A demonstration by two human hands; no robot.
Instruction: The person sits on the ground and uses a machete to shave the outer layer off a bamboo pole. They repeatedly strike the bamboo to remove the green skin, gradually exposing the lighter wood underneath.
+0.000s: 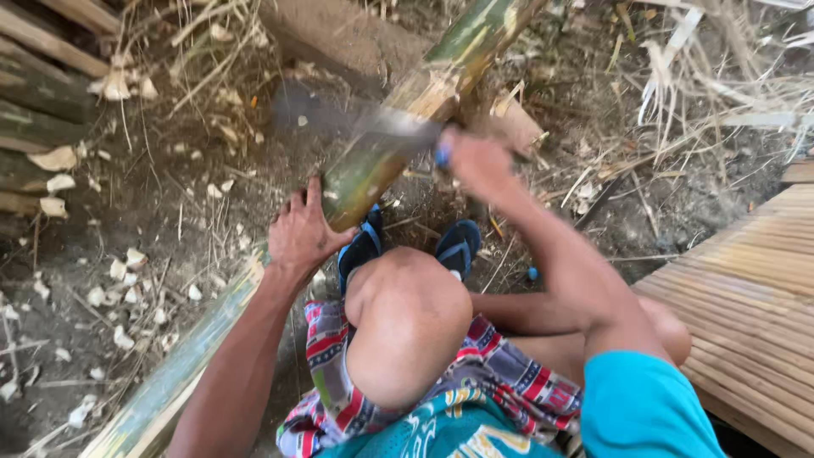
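left hand [298, 233] presses flat, fingers spread, on the green bamboo pole [373, 165]; right hand [479, 165] is clenched on a blurred chopping knife [356, 119] (handle mostly hidden) at the pole's hacked pale notch.

Pale wood chips [127, 271] scattered on dirt left of left hand; more chips [55, 182] farther left beside stacked dark poles [38, 102]. Blue sandals [458, 246] just below right hand, between both hands. Slatted bamboo platform [755, 288] well right of right hand. Dry straw and stalks [721, 76] above and right of right hand. Brown block, maybe earth or wood [339, 38], above left hand. Patterned shorts [509, 373] below both hands
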